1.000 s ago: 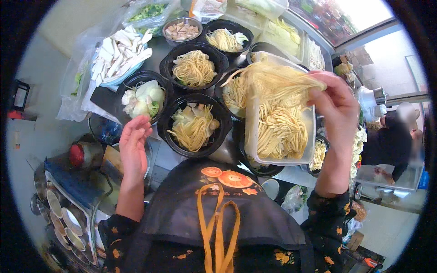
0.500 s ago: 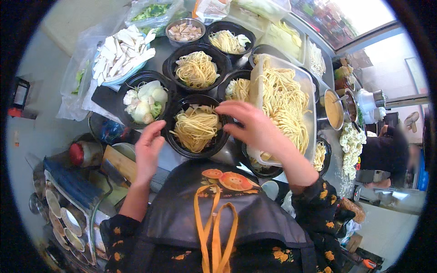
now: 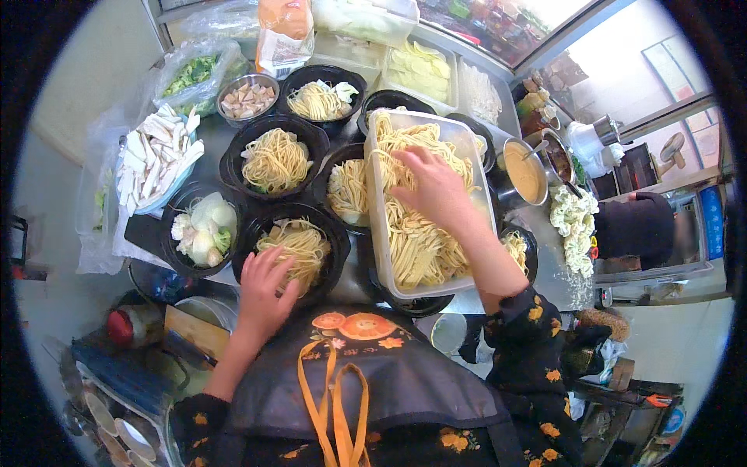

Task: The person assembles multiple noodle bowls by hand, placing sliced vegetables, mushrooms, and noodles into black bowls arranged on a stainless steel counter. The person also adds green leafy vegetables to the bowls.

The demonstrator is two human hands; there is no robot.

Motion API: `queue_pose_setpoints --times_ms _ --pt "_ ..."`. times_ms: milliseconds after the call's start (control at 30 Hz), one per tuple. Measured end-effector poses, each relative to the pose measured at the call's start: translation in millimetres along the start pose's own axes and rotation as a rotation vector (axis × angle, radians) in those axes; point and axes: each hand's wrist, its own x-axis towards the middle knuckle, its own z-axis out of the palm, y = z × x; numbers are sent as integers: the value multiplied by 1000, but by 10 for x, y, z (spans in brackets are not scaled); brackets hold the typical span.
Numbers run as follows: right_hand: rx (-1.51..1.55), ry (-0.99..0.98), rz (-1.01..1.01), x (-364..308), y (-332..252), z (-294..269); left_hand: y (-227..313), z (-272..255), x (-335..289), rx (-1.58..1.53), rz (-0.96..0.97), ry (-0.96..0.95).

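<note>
My left hand (image 3: 267, 286) rests at the near-left side of a black bowl (image 3: 339, 247), its spread fingers on the yellow noodles (image 3: 305, 243) inside. Over a clear plastic tub (image 3: 379, 261) heaped with more noodles (image 3: 416, 245) is my right hand (image 3: 433, 185), fingers apart and fingertips at the heap's far part. I see nothing gripped in either hand. Left of the near bowl, another black bowl (image 3: 173, 251) holds cauliflower, pale vegetable slices and broccoli. A black bowl (image 3: 228, 173) with noodles stands just beyond the near one.
White strips (image 3: 153, 159) fill a blue dish at left. Behind stand a metal bowl of pale brown chunks (image 3: 247, 100) and a bag of greens (image 3: 192, 74). On the right are a pot of tan sauce (image 3: 524, 173) and cauliflower florets (image 3: 573, 214). A co-worker's dark sleeve (image 3: 634, 229) shows farther right.
My right hand has left the near bowl's rim and reached over the noodle tub. My left hand has moved from the rim onto the bowl's noodles. The view has shifted.
</note>
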Motion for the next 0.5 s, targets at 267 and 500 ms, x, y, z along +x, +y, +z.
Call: queue_pose_setpoints --times_ms 267,500 --pt "12 -31 90 262 48 276 48 -121 -206 -225 -225 119" --pt "642 50 306 215 532 -409 32 -218 -194 -256 -266 157"
